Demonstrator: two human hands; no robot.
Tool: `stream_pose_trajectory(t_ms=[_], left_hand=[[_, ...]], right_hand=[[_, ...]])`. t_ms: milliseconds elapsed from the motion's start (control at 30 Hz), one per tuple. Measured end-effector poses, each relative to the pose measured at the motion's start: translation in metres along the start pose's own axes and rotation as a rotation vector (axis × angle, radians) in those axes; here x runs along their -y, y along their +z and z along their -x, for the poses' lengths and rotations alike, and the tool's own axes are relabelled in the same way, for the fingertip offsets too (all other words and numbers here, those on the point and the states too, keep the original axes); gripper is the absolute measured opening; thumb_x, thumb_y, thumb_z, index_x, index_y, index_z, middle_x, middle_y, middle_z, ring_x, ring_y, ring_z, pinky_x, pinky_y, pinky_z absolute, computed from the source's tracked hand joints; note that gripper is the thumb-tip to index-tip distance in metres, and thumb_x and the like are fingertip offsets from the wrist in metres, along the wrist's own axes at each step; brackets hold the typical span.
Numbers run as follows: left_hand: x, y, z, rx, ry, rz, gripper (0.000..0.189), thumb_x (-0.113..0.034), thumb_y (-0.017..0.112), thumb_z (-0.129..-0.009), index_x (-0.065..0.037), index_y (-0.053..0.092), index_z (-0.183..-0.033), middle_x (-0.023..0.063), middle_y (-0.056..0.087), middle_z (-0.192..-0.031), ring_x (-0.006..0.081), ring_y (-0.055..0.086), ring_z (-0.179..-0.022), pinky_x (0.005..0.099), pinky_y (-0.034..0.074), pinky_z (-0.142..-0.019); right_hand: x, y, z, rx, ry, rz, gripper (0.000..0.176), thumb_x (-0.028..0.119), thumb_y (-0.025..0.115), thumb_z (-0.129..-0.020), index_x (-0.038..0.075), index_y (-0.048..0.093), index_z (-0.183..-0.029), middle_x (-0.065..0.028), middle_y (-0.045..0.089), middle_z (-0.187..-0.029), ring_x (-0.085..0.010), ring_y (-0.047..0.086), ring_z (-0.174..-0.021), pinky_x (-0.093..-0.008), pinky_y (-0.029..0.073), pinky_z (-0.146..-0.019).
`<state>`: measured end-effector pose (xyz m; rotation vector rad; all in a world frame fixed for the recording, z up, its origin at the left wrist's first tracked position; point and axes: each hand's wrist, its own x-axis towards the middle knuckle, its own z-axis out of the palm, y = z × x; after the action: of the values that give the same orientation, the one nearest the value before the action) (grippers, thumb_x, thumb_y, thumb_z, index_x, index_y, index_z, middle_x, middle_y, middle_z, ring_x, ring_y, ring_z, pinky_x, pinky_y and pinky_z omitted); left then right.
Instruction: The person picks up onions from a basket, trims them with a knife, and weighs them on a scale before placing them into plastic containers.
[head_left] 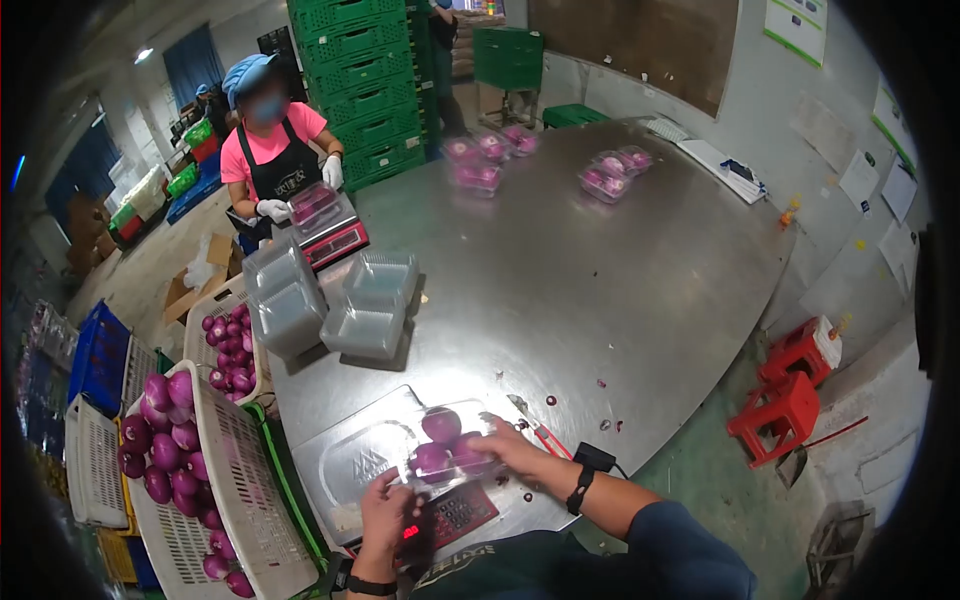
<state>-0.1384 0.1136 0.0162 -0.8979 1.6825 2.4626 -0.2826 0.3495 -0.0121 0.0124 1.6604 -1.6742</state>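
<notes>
A clear plastic tray (412,466) with several purple-skinned onions (441,425) in it is above a weighing scale at the table's near edge. My right hand (508,447) grips the tray's right side, fingers over the rim. My left hand (386,508) is by the tray's near left corner, fingers apart and slightly bent; whether the fingertips touch the tray I cannot make out. Below the tray, the scale's red keypad panel (462,515) shows lit red digits, partly hidden by my left hand. The scale's metal plate (340,460) reflects bright light.
Stacked empty clear trays (365,325) stand farther left on the metal table (540,320). White baskets (250,490) of onions line the left side. A co-worker (275,150) holds a filled tray at another scale. Filled trays (605,178) sit at the back. Red stools (775,415) stand right.
</notes>
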Motion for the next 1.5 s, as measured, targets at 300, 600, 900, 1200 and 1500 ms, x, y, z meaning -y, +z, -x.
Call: stream_pose_trajectory(t_ms=[300, 600, 900, 1200, 1500], left_hand=[[-0.029, -0.021, 0.033, -0.194, 0.03, -0.211, 0.031, -0.013, 0.074, -0.095, 0.001, 0.064, -0.121, 0.0057, 0.068, -0.089, 0.0131, 0.063, -0.08, 0.027, 0.052, -0.072], [-0.098, -0.121, 0.121, -0.759, 0.422, -0.467, 0.03, -0.013, 0.071, -0.097, 0.003, 0.065, -0.122, 0.0111, 0.069, -0.095, 0.0171, 0.065, -0.083, 0.0261, 0.053, -0.071], [-0.071, -0.239, 0.188, -0.978, 0.434, -0.959, 0.023, -0.019, 0.072, -0.098, -0.001, 0.071, -0.113, 0.0078, 0.07, -0.09, 0.0155, 0.065, -0.084, 0.0297, 0.053, -0.073], [-0.044, -0.287, 0.189, -1.017, 0.254, -1.019, 0.023, -0.023, 0.069, -0.091, 0.0, 0.07, -0.09, 0.0152, 0.067, -0.072, 0.0209, 0.061, -0.065, 0.0374, 0.05, -0.067], [-0.081, -0.275, 0.197, -0.898, 0.033, -1.191, 0.03, -0.037, 0.074, -0.084, -0.007, 0.076, -0.09, 0.0142, 0.069, -0.076, 0.0338, 0.068, -0.072, 0.0447, 0.052, -0.066]], right_hand=[[0.021, -0.201, -0.13, -0.594, -0.03, -0.438, 0.054, 0.062, 0.055, -0.098, 0.018, 0.063, -0.127, -0.0048, 0.07, -0.105, -0.0164, 0.067, -0.078, -0.0318, 0.054, -0.054], [0.111, -0.206, -0.163, -0.832, -0.431, 0.221, 0.053, 0.026, 0.077, -0.088, -0.003, 0.063, -0.13, -0.0101, 0.071, -0.108, -0.0189, 0.068, -0.091, -0.0338, 0.055, -0.074], [0.107, -0.017, -0.169, -0.516, -0.639, 0.663, 0.033, 0.022, 0.073, -0.085, 0.004, 0.071, -0.112, -0.019, 0.071, -0.113, -0.0355, 0.069, -0.106, -0.0437, 0.055, -0.094], [0.105, 0.123, -0.227, -0.324, -1.053, 1.12, 0.028, 0.022, 0.068, -0.09, 0.001, 0.069, -0.109, -0.0189, 0.068, -0.113, -0.0384, 0.061, -0.115, -0.0464, 0.048, -0.103], [0.098, 0.118, -0.335, -0.073, -0.912, 1.758, 0.027, 0.023, 0.049, -0.104, 0.0, 0.063, -0.103, -0.0259, 0.069, -0.101, -0.0473, 0.067, -0.097, -0.0579, 0.054, -0.082]])
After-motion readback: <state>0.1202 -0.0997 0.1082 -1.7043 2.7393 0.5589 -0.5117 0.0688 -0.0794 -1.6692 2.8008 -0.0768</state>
